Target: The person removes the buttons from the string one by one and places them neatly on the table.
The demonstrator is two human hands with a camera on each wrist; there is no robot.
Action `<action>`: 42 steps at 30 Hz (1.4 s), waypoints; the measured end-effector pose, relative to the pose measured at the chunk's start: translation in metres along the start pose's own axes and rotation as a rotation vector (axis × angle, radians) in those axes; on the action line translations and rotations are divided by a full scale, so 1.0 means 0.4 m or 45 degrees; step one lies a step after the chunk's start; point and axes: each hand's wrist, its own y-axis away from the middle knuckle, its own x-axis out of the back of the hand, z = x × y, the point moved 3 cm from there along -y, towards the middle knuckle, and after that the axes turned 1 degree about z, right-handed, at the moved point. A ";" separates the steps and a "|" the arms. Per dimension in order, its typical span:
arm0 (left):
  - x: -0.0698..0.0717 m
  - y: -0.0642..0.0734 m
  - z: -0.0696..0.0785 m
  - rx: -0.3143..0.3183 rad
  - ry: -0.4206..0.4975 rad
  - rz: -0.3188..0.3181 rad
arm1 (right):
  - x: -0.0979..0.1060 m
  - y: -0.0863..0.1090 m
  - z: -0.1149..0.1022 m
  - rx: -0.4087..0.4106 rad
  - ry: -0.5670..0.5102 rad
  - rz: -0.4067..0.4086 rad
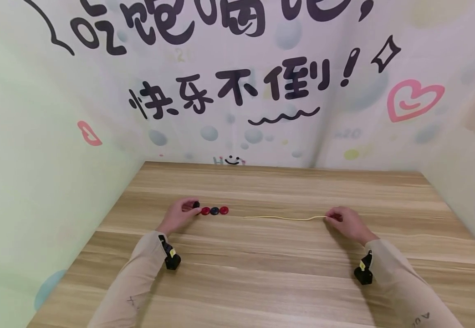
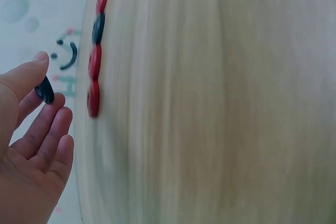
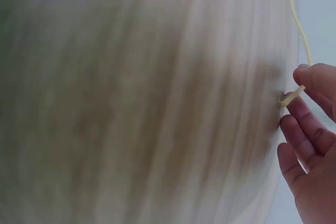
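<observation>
My left hand (image 1: 181, 213) pinches a dark round button (image 2: 46, 90) on edge between thumb and fingers. Right beside it, a row of buttons lies on the wooden table: a red button (image 2: 93, 98) nearest the hand, another red button (image 2: 95, 61), a dark button (image 1: 214, 211) and a red button (image 1: 224, 210) at the far end. Over on the right, my right hand (image 1: 347, 223) pinches one end of a thin yellow cord (image 1: 278, 217). The cord's short end (image 3: 292, 97) sticks out past the fingertips, while the rest stretches left toward the row.
The wooden table (image 1: 262, 269) reaches back to a printed wall cloth (image 1: 229, 136) with dark lettering. Pale side panels (image 1: 36, 159) stand at left and right. Each wrist carries a small black camera (image 1: 173, 261) strapped over the sleeve.
</observation>
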 end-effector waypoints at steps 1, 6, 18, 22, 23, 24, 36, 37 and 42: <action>0.006 0.001 -0.006 -0.001 -0.007 0.010 | 0.001 0.000 0.001 0.000 0.002 -0.005; 0.026 0.003 -0.028 0.009 -0.056 0.025 | 0.010 -0.001 -0.002 -0.006 0.004 -0.017; 0.052 -0.002 -0.077 -0.048 -0.188 0.083 | 0.024 -0.004 0.011 0.005 -0.008 -0.019; 0.048 -0.002 -0.079 -0.062 -0.180 0.048 | 0.024 -0.003 0.012 -0.011 -0.038 -0.030; 0.047 -0.004 -0.082 -0.066 -0.166 0.034 | 0.024 -0.003 0.012 -0.013 -0.042 -0.032; 0.046 -0.007 -0.088 -0.086 -0.156 0.019 | 0.024 -0.003 0.012 -0.015 -0.043 -0.033; 0.029 -0.027 -0.083 0.010 -0.198 -0.129 | 0.026 0.006 0.010 -0.040 -0.083 -0.034; 0.029 -0.024 -0.077 0.014 -0.210 -0.125 | 0.026 0.007 0.010 -0.042 -0.082 -0.035; 0.028 -0.022 -0.066 -0.006 -0.236 -0.115 | 0.030 0.012 0.009 -0.034 -0.094 -0.035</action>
